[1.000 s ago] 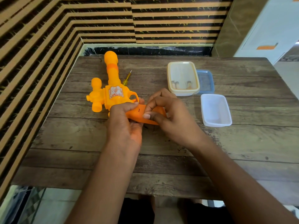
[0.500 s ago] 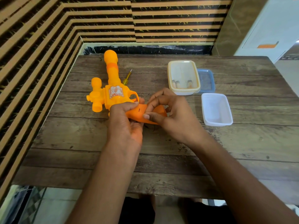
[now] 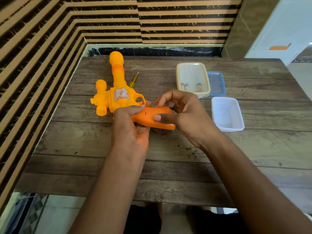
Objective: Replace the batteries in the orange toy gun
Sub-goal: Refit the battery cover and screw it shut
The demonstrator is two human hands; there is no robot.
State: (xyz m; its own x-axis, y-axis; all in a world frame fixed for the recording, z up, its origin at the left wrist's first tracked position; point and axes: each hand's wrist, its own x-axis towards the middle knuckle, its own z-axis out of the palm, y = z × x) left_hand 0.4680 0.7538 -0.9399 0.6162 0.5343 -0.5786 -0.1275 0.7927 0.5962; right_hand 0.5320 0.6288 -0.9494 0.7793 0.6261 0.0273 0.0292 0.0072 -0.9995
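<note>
L hand (image 3: 130, 132): wrapped round handle (image 3: 148, 118) of orange toy gun (image 3: 119, 97), barrel pointing fwd past my knuckles. R hand (image 3: 187, 115): thumb + curled fingers pinching handle end. Step, I judge: getting handle open for batts. Next: firm thumb push, L holding steady.

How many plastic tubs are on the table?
3: a cream tub at the back, a blue one partly hidden behind its right side, perhaps a lid, and a white tub nearer the camera.

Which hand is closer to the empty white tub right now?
Right. The right hand pinches the grip of the orange toy gun just left of the white tub; the left hand holds that grip farther left, beyond the right hand.
</note>
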